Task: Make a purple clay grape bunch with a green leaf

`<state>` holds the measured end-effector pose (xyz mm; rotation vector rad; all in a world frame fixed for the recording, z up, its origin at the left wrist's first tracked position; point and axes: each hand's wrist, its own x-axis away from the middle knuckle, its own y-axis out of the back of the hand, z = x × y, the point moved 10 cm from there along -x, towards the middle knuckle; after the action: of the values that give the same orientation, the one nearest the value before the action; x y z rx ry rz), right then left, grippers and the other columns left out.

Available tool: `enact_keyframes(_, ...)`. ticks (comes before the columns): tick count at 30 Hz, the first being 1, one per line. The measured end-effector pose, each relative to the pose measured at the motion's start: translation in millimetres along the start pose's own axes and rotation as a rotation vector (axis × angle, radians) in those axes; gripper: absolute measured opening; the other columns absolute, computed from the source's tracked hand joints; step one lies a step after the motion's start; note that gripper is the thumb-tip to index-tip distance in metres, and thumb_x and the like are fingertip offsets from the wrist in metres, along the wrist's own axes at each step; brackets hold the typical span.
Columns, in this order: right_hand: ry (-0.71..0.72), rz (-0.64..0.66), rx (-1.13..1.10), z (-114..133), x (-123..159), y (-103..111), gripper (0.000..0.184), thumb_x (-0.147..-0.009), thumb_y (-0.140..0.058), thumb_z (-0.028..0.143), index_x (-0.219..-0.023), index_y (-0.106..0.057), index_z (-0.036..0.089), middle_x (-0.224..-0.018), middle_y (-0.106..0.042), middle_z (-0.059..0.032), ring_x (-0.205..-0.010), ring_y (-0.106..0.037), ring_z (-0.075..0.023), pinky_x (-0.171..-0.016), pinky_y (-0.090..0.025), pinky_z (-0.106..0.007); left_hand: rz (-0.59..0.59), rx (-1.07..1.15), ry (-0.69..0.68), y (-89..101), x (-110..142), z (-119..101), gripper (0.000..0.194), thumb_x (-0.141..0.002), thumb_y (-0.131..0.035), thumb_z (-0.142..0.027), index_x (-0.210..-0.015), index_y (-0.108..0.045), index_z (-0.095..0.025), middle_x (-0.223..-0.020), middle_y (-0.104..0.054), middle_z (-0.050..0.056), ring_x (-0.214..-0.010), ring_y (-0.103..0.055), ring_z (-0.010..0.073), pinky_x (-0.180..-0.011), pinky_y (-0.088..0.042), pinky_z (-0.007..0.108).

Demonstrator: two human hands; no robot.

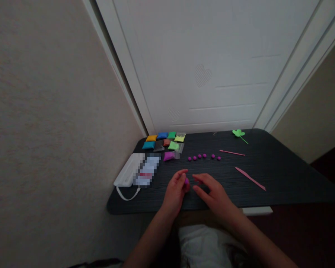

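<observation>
While narrow around a purple lump [187,181], the left hand [175,190] just beside a half-wide, loosely curved right hand [214,190].

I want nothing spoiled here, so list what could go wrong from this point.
The purple piece in the left hand could be dropped or squashed if the grip slips or tightens. The six purple balls lie loose, so a brush from the right hand might roll them away. The larger pink tool lies right of that hand, where a sideways sweep could knock it.
</observation>
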<state>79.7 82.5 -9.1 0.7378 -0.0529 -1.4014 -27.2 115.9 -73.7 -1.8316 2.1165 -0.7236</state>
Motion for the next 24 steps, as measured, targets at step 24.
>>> enact_keyframes(24,0.283,0.004,0.463,38.3,11.0,-15.8,0.038,-0.083,-0.044,0.027,-0.121,-0.046,0.023,-0.130,-0.042,-0.0067,-0.122,-0.031,-0.0240,-0.102,-0.016,-0.051,0.156,0.511,0.205,-34.1,-7.7,13.4,0.037,-0.085,-0.033,-0.039,-0.098,-0.060,-0.018,-0.105,-0.062,0.006,-0.112,-0.048,0.0161,-0.091,-0.039,0.029)
